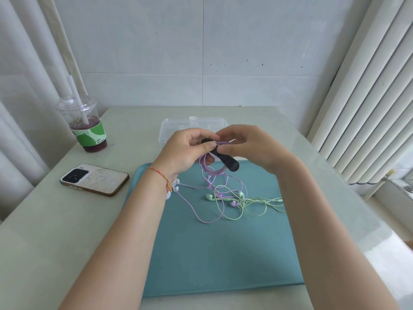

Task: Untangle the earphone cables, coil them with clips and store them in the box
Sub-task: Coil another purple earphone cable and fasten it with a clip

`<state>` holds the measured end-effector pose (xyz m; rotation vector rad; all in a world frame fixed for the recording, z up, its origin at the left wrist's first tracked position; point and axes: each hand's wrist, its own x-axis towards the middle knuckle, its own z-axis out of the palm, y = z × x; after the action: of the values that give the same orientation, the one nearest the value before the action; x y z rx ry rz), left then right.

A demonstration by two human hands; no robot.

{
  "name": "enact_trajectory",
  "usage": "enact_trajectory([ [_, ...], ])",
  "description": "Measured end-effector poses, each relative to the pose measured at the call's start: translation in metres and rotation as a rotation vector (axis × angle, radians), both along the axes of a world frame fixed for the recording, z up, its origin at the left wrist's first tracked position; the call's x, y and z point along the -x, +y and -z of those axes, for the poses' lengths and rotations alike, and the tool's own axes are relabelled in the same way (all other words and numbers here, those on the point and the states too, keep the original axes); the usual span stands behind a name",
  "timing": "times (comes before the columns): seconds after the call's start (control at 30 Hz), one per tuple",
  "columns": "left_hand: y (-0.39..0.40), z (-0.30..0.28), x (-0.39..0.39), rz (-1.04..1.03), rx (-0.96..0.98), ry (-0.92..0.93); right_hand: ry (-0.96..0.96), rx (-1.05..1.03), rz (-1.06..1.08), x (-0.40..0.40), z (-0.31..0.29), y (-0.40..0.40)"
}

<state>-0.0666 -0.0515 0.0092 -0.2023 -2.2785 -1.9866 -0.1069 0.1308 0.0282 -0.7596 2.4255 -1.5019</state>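
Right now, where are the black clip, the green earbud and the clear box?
black clip (230,164): head view, on its lower rounded end.
green earbud (209,197): head view, on its bud head.
clear box (166,130): head view, on its left wall.

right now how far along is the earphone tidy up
Early on. Nothing is stored: the clear box behind the hands looks empty. In hand: the left hand and right hand hold a few purple cable loops with a black clip. Left: the purple tail is still tangled with the green earphones on the teal mat, and a white clip lies unused.
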Motion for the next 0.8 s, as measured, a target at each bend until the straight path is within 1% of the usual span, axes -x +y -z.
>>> enact_trajectory([
  [0.27,0.001,0.001,0.001,-0.121,-0.078,-0.011,0.079,0.006,0.111,0.003,0.0,0.0],
  [0.37,0.003,0.003,0.004,-0.198,-0.138,0.0,0.108,0.051,0.163,0.003,0.0,-0.002],
  [0.5,0.005,0.003,0.006,-0.273,-0.21,0.034,0.085,0.202,0.2,0.005,0.002,-0.004],
  [0.7,0.008,0.004,0.009,-0.334,-0.284,0.104,0.082,0.24,0.218,0.003,0.003,-0.008],
  [0.8,0.006,0.004,0.009,-0.327,-0.3,0.112,0.013,0.279,0.192,0.002,0.0,-0.006],
])
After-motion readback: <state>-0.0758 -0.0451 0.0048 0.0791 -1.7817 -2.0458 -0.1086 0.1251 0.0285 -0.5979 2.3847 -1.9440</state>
